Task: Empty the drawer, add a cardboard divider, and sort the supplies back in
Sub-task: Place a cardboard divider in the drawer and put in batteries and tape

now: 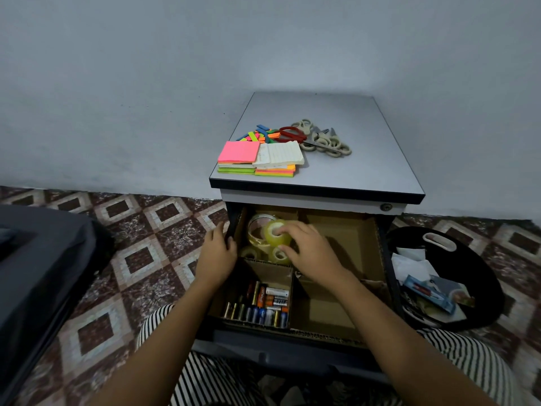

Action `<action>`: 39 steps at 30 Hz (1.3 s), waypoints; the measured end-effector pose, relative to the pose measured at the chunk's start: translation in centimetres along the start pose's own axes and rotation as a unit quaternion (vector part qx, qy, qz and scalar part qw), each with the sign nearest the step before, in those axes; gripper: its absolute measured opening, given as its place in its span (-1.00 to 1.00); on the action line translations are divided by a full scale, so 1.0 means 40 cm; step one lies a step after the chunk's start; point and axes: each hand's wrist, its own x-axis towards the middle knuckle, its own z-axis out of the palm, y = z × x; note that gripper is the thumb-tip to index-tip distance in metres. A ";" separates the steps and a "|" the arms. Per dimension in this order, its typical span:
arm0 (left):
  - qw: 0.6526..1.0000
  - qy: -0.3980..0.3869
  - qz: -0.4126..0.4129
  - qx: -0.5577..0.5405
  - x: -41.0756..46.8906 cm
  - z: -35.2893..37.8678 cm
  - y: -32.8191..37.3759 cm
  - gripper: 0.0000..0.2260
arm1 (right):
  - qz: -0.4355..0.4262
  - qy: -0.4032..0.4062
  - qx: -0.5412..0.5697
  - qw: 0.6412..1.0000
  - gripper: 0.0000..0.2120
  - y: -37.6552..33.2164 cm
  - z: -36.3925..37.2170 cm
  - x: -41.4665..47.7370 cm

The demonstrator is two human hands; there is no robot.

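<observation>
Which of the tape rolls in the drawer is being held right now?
The yellowish tape roll, gripped by the right hand. The larger clear roll behind it and the smaller rolls in front are not gripped.

1 camera sits on the person's head. It looks forward and down, close over the open drawer [390,268], with the wall [146,83] behind.

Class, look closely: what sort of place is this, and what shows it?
Probably a home room or small office corner: a drawer pedestal stands against a plain wall on a patterned tiled floor, with sticky notes and scissors on top.
</observation>
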 end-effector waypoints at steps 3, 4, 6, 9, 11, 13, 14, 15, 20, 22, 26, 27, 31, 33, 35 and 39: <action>0.999 -0.039 -0.010 -0.008 0.005 0.009 -0.006 -0.61 | -0.027 -0.102 -0.060 0.993 -0.71 -0.023 0.020 0.063; 0.999 -0.042 -0.011 -0.008 0.006 0.009 -0.007 -0.62 | -0.034 -0.126 -0.080 0.988 -0.71 -0.029 0.028 0.079; 0.999 -0.039 -0.016 -0.012 0.007 0.010 -0.013 -0.63 | -0.052 -0.166 -0.110 0.979 -0.71 -0.042 0.047 0.108; 0.999 -0.036 -0.018 -0.016 0.007 0.011 -0.016 -0.63 | -0.079 -0.212 -0.154 0.962 -0.72 -0.058 0.067 0.131; 0.999 -0.037 -0.015 -0.019 0.008 0.010 -0.019 -0.64 | -0.079 -0.223 -0.161 0.958 -0.71 -0.058 0.078 0.140; 0.999 -0.036 -0.015 -0.025 0.009 0.010 -0.020 -0.64 | -0.060 -0.228 -0.149 0.960 -0.69 -0.053 0.087 0.144; 0.999 -0.035 -0.015 -0.026 0.009 0.010 -0.020 -0.65 | -0.054 -0.231 -0.145 0.961 -0.68 -0.051 0.091 0.147; 0.999 -0.034 -0.015 -0.026 0.009 0.011 -0.021 -0.64 | -0.053 -0.233 -0.149 0.959 -0.67 -0.051 0.096 0.150; 0.999 -0.033 -0.015 -0.035 0.006 0.011 -0.015 -0.63 | -0.017 -0.246 -0.143 0.959 -0.68 -0.045 0.111 0.158; 0.999 -0.033 -0.015 -0.038 0.006 0.011 -0.014 -0.63 | -0.006 -0.250 -0.136 0.959 -0.69 -0.038 0.113 0.158; 0.999 -0.031 -0.019 -0.039 0.006 0.009 -0.017 -0.63 | 0.001 -0.253 -0.121 0.960 -0.62 -0.033 0.111 0.155; 0.999 -0.031 -0.019 -0.037 0.006 0.009 -0.016 -0.63 | 0.003 -0.250 -0.115 0.961 -0.60 -0.031 0.111 0.154; 0.999 -0.031 -0.023 -0.035 0.005 0.007 -0.015 -0.63 | 0.017 -0.225 -0.085 0.971 -0.62 -0.031 0.114 0.148; 0.999 -0.030 -0.022 -0.032 0.004 0.006 -0.015 -0.63 | 0.020 -0.208 -0.074 0.975 -0.65 -0.032 0.114 0.143; 0.999 -0.031 -0.023 -0.032 0.002 0.006 -0.014 -0.63 | 0.013 -0.194 -0.070 0.978 -0.67 -0.031 0.112 0.141; 0.999 -0.032 -0.025 -0.034 0.002 0.005 -0.014 -0.64 | -0.006 -0.192 -0.079 0.978 -0.68 -0.028 0.109 0.140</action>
